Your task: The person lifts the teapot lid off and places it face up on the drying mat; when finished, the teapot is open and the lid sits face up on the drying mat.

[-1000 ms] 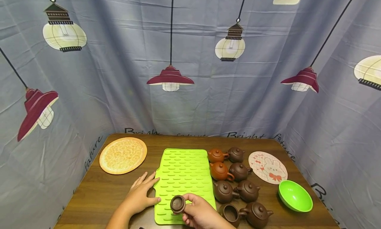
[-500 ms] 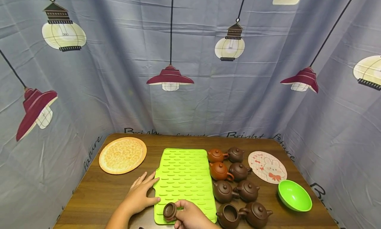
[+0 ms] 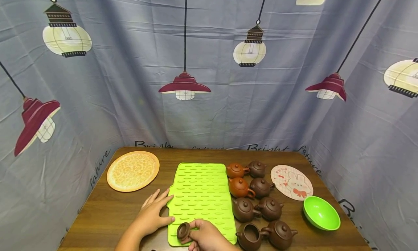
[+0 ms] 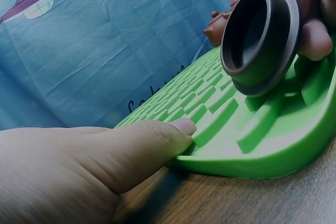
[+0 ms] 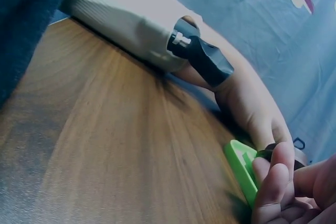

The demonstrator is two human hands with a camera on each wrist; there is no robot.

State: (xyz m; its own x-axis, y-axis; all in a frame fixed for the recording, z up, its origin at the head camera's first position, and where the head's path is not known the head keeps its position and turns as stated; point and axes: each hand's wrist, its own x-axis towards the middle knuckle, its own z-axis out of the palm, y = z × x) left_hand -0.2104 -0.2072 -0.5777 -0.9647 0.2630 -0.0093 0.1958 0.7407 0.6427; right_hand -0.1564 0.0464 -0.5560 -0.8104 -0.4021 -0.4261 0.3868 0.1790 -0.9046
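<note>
My right hand (image 3: pixel 206 236) pinches a small brown teapot lid (image 3: pixel 183 230) between thumb and fingers, over the near left part of a green ribbed mat (image 3: pixel 202 193). The lid is tipped on its edge; in the left wrist view its hollow underside and raised rim (image 4: pixel 268 40) show, very close to the mat. My left hand (image 3: pixel 151 216) lies spread at the mat's left edge, its thumb (image 4: pixel 168 135) resting on the border. Right of the mat's near corner stands a brown teapot (image 3: pixel 243 240) without a lid, its round opening facing up.
Several lidded teapots stand in two columns right of the mat, orange ones (image 3: pixel 240 187) at the back left and brown ones (image 3: pixel 270 208) around them. Beyond are a rabbit-print round mat (image 3: pixel 284 182) and a green bowl (image 3: pixel 321 213). A yellow round mat (image 3: pixel 133 171) lies far left.
My right hand has carried the lid leftward and slightly nearer over the green mat, and the lid has tilted further. My left hand has stayed on the mat's edge.
</note>
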